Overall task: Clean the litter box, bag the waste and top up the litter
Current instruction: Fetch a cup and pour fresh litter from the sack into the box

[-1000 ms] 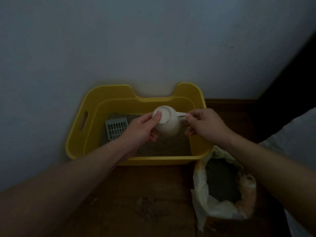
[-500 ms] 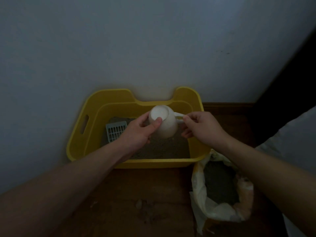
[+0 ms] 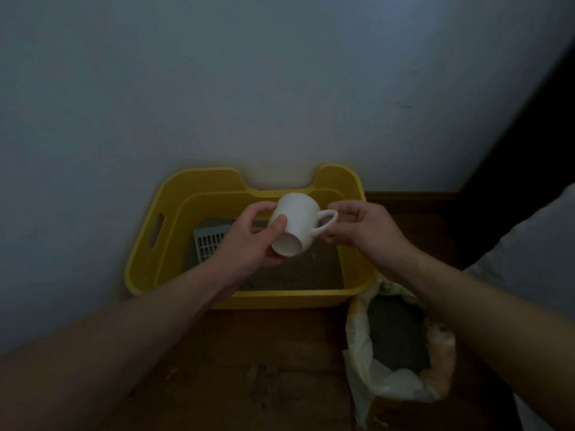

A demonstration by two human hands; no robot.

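The mug (image 3: pixel 298 222) has swung round since a second ago; its flat round end now tips down toward you, over the middle of the litter box (image 3: pixel 280 298); your left hand (image 3: pixel 245 244) grips its body, thumb across the front; your right hand (image 3: pixel 367 231) pinches the handle; keep it above the box's middle, well inside the near rim, so stray grains fall in; it looks plain white and rounded; I can't tell what remains inside

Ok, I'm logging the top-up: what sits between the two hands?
A tipped white mug, its body gripped by the left hand, its handle pinched by the right hand; head view.
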